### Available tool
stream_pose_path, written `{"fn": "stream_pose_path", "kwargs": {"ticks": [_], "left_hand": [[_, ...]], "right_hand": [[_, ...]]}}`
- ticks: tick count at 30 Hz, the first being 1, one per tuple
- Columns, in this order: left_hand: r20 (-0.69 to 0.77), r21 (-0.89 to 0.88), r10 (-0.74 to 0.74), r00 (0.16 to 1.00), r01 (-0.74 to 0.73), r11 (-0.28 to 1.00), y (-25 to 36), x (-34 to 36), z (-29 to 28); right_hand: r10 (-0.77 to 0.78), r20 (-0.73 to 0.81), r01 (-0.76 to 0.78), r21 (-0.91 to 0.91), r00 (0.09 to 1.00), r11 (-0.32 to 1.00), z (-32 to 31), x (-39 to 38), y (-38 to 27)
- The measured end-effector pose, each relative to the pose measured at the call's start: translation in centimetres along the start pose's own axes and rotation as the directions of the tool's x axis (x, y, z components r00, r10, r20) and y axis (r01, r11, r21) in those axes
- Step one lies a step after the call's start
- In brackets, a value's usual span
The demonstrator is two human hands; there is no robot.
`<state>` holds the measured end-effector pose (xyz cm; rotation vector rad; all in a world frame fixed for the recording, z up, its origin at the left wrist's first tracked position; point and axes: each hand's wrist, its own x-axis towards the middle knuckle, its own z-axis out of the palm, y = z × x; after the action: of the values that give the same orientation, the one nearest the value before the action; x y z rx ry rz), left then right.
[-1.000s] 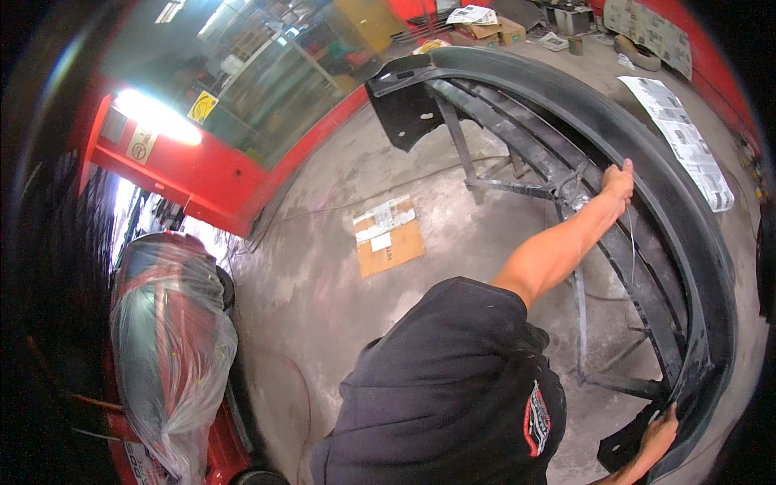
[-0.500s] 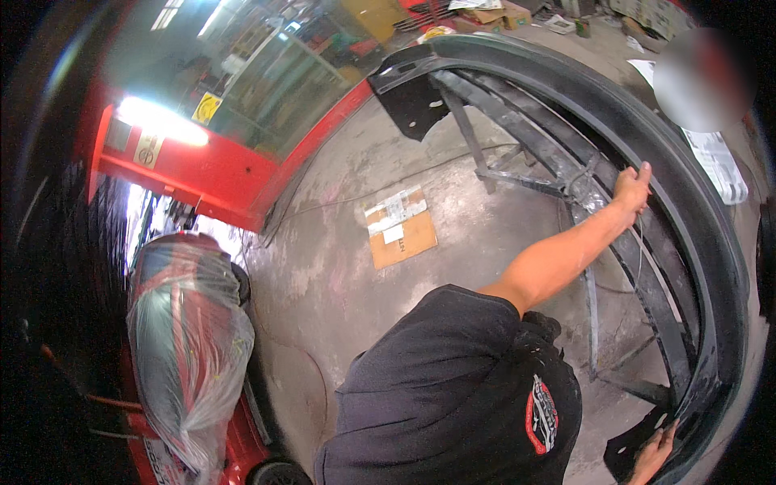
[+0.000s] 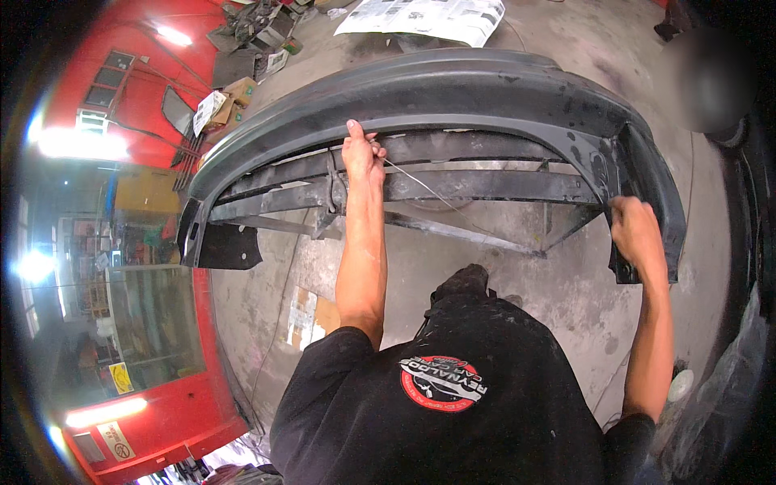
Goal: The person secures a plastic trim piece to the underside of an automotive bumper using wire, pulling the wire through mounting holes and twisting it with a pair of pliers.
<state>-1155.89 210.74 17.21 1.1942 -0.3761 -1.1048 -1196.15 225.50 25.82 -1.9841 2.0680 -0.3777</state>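
Observation:
A long black car bumper [image 3: 388,103] arches across the far side, its surface dull and scuffed with darker spots at the right. It rests on a metal stand of dark bars [image 3: 485,186]. At the bumper's inner edge, left of its middle, my left hand [image 3: 364,155] is closed, thumb pointing up. A thin wire [image 3: 420,184] runs from its fingers down to the right. My right hand [image 3: 637,230] is closed beside the inner side of the bumper's right end, knuckles up; its fingertips and anything in them are hidden.
Newspaper sheets [image 3: 424,20] lie beyond the bumper. On the concrete floor behind my left arm is a flattened cardboard piece [image 3: 311,317]. A red-framed glass partition [image 3: 153,323] stands left, with boxes [image 3: 234,93] farther back. Clear plastic sheeting [image 3: 711,396] hangs at the lower right.
The view has swung right, so the bumper now spans the top. My left hand stays at its inner edge. My right hand is now fully in view, closed, at the bumper's right end.

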Motion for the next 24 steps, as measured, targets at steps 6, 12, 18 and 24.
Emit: {"fn": "stream_pose_path", "kwargs": {"ticks": [6,12,18,24], "left_hand": [[-0.051,-0.028,-0.024,0.998,0.022,0.999,-0.1,-0.5,1.0],[-0.046,-0.056,0.000,0.999,-0.003,0.998,-0.3,-0.1,0.2],[0.054,-0.104,-0.084,0.995,0.089,0.991,0.7,-1.0,-0.6],[0.168,0.028,0.005,0.986,-0.010,1.000,0.7,-7.5,-1.3]], "right_hand": [[-0.052,0.017,0.053,-0.111,0.999,0.992,1.7,3.0,2.7],[-0.044,0.172,0.065,-0.118,0.984,0.991,1.4,3.8,1.6],[-0.041,0.293,0.073,-0.098,0.955,0.992,-0.2,4.2,1.7],[-0.117,0.293,0.137,-0.050,0.949,0.989,0.5,5.3,3.5]]}}
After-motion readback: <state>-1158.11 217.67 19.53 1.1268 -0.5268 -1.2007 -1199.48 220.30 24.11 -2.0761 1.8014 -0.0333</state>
